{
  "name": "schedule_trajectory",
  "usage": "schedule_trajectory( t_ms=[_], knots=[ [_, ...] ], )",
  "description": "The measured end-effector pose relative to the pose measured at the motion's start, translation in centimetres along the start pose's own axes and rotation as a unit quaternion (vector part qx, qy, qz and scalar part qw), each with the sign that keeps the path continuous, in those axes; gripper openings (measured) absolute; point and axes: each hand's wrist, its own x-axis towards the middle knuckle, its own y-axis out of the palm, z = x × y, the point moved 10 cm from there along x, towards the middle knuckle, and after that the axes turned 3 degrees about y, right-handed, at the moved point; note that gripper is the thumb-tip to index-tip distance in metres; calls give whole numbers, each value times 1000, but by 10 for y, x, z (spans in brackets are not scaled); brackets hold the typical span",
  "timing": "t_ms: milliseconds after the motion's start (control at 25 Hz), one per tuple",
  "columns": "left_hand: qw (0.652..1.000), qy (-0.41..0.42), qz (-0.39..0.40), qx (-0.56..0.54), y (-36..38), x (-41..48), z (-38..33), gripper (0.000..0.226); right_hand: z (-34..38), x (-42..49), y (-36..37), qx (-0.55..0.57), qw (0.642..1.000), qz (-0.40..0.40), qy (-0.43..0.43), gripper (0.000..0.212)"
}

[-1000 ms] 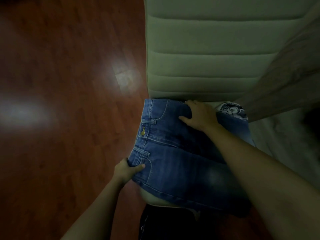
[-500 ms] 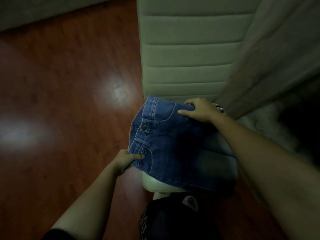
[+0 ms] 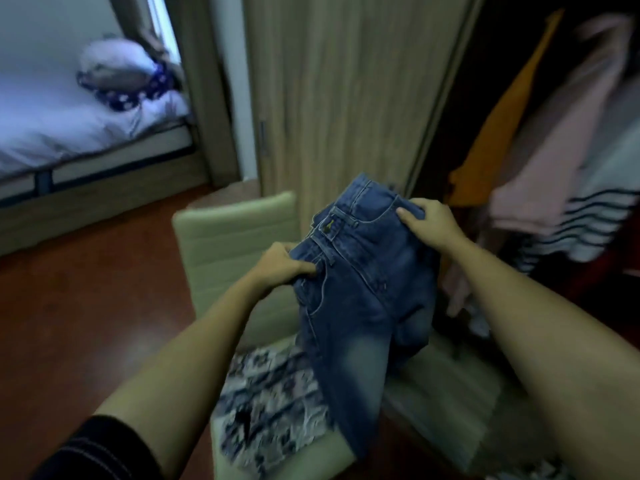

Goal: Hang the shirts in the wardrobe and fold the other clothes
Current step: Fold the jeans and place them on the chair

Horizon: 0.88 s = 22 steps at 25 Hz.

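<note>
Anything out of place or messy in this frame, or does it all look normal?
Nothing is damaged or spilled. The jeans are held up by the waistband in both hands, left hand and right hand, above the chair. A patterned garment lies loosely crumpled on the seat, unfolded. The frame is motion-blurred, so fine detail is unclear.

Pale green padded chair (image 3: 221, 237) on a red-brown wooden floor (image 3: 104, 306)

A black-and-white patterned cloth (image 3: 270, 403) is spread over the seat — the folded blue denim jeans (image 3: 360, 292) are seen above it, lower end hanging near the seat.
</note>
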Motion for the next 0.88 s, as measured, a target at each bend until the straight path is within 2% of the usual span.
schedule_trajectory(
  t_ms=[80, 160, 240, 280, 360, 440, 520, 560, 640, 720, 760, 800, 880],
  knots=[
    [994, 94, 24, 42, -11, 3, -112, 24, 27, 2, -94, 37, 995, -95, -14, 17],
    [979, 190, 21, 75, -34, -11, -217, 52, 54, -1, -179, 92, 977, -189, -41, 13],
    [951, 295, -30, 93, -74, -38, -320, 75, 78, -7, -259, 152, 953, -257, -56, 16],
    [933, 346, -70, 75, -97, -54, -365, 84, 92, -11, -298, 176, 938, -289, -68, 19],
    [885, 442, -140, -47, -140, -82, -435, 87, 130, -23, -368, 226, 908, -332, -122, 21],
    [850, 479, -161, -146, -152, -93, -463, 59, 176, -36, -397, 257, 901, -302, -177, 23],
    [862, 457, -159, -149, -136, -87, -468, 29, 210, -43, -393, 235, 919, -250, -196, 14],
    [867, 450, -161, -137, -128, -84, -468, 24, 216, -47, -392, 201, 926, -250, -201, 12],
    [864, 457, -170, -128, -123, -84, -475, 20, 209, -54, -405, 169, 920, -300, -184, 18],
    [861, 469, -153, -124, -122, -93, -488, 17, 191, -57, -424, 182, 916, -326, -149, 15],
    [865, 473, -120, -117, -117, -95, -494, 20, 186, -60, -430, 184, 918, -326, -135, 14],
    [869, 476, -70, -115, -109, -98, -497, 29, 182, -61, -434, 184, 919, -325, -124, 17],
    [867, 480, 16, -133, -103, -105, -501, 61, 183, -69, -438, 196, 916, -327, -127, 20]
  ],
)
